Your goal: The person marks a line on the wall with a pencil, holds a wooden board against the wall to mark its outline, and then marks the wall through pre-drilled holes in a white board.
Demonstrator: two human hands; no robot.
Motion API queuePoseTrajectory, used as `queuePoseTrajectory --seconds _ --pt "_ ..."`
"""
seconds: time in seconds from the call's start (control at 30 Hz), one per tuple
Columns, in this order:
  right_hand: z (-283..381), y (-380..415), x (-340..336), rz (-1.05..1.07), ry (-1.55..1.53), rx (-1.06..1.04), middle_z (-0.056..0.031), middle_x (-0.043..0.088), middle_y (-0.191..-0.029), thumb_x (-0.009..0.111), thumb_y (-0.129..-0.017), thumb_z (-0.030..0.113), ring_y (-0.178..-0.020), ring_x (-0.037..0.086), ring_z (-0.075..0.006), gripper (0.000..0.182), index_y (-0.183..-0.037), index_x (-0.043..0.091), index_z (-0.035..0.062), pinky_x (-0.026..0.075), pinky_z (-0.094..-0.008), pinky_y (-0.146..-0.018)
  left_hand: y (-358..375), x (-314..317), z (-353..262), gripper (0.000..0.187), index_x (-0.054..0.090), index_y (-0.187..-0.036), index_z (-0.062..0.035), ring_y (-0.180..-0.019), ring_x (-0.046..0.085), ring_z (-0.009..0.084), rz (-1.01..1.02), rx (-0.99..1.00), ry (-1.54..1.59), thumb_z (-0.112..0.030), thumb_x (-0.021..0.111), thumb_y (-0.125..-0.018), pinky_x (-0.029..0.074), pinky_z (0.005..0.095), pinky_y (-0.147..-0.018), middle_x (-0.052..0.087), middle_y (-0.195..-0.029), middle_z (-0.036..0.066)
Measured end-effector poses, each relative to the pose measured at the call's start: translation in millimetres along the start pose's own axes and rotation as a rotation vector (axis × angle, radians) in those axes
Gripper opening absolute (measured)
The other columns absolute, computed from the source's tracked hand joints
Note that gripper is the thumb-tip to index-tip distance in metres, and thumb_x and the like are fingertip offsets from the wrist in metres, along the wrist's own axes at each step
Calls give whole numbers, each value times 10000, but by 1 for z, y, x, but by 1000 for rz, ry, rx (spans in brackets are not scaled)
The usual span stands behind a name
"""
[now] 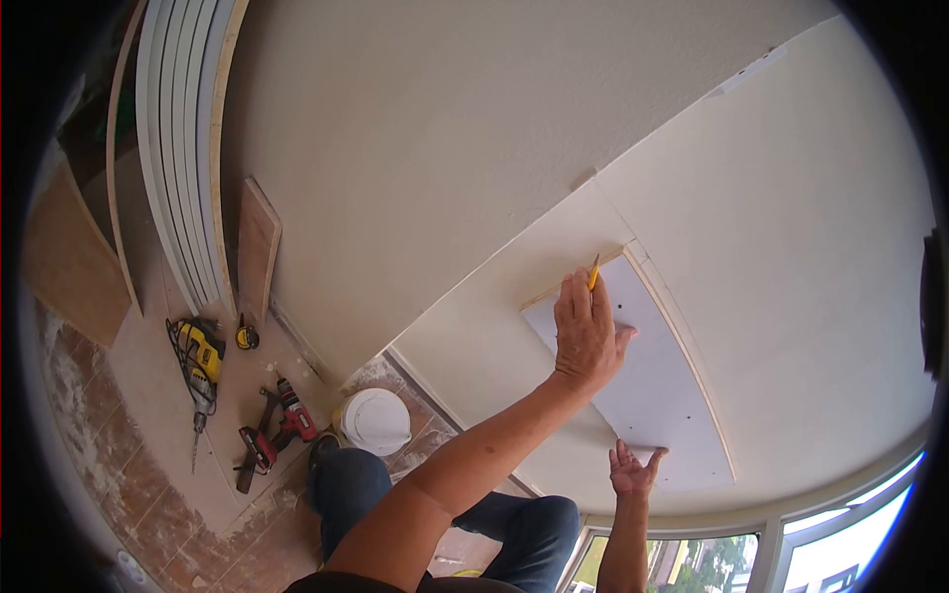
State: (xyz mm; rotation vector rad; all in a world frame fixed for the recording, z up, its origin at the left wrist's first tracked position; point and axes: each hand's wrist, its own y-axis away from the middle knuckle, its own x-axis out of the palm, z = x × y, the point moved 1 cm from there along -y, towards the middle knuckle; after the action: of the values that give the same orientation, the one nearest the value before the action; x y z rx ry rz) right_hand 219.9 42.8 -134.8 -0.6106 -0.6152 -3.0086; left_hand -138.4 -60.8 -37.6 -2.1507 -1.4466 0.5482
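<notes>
**Panel held to the wall, pencil at its top edge**

At the centre of the frame, your left hand lies flat on a white panel set against the wall, fingers together and pointing up. It pinches a yellow pencil, whose tip meets the wall just at the panel's upper edge. Lower, near the bottom centre-right, your right hand presses the panel's lower corner with fingers spread wide and the palm turned to you; it holds nothing. The panel has a wooden edge and a few small dark holes near your left hand.

In the lower left of the frame, on the floor, lie a yellow drill, a tape measure, a red drill and a hammer. A white bucket stands just beside your knee. Boards lean on the wall in the upper left. Windows show in the lower right.
</notes>
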Motion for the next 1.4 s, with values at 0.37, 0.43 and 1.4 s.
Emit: queuePoseTrajectory --seconds 0.37,0.43,1.4 --pt "0 -2 -3 34 15 -30 -238 263 -1534 657 -657 826 -1290 489 -316 1436 -1470 15 -169 399 -442 -1081 0 0 -1 1013 250 -1396 188 -1302 331 476 -8 -1 -4 -214 873 -705 343 511 -1073 254 -1427 339" --pt "1 1 2 32 24 -22 -201 346 -1472 673 -659 813 -1279 495 -278 1370 -1453 117 -155 392 -418 -1090 -3 -2 -2 1010 249 -1395 189 -1302 330 474 -21 4 8 -210 871 -707 346 505 -1073 252 -1428 339" --pt "1 -3 -1 3 8 -7 -186 395 -1446 717 -615 803 -1260 518 -270 1389 -1456 157 -150 383 -415 -1101 -2 0 -1 1038 226 -1407 195 -1308 311 481 14 -7 13 -222 871 -709 340 508 -1079 239 -1425 349"
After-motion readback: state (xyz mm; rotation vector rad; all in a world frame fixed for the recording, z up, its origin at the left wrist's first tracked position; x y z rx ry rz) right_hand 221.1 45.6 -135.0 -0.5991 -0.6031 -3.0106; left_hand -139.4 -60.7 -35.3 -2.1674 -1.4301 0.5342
